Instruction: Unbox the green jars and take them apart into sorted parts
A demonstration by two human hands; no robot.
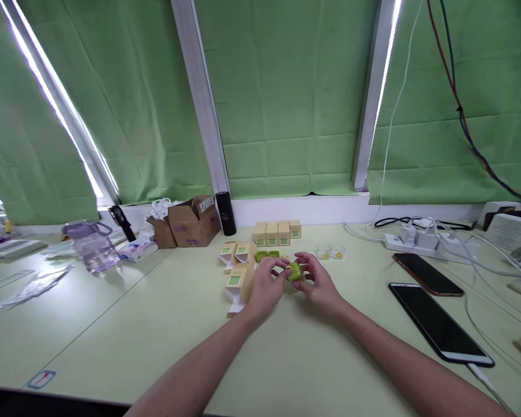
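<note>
Between both hands, just above the table, is a small green case [294, 271]. My left hand [268, 284] pinches its left side with thumb and fingers. My right hand [320, 285] grips its right side. Beside my left hand stands an open beige box [239, 282] with a green square on it, its white flap hanging toward me. Two more open beige boxes [245, 252] are behind it. Other green cases [267, 255] lie just beyond my left hand. Clear round containers with yellow bits [337, 251] sit beyond my right hand.
Several closed beige boxes [272, 233] stand in a row at the back. Further left are a cardboard box [195, 223], a black cylinder [226, 214] and a purple-tinted jug [92, 246]. Two phones [440, 321] and a power strip [432, 246] with cables lie at the right.
</note>
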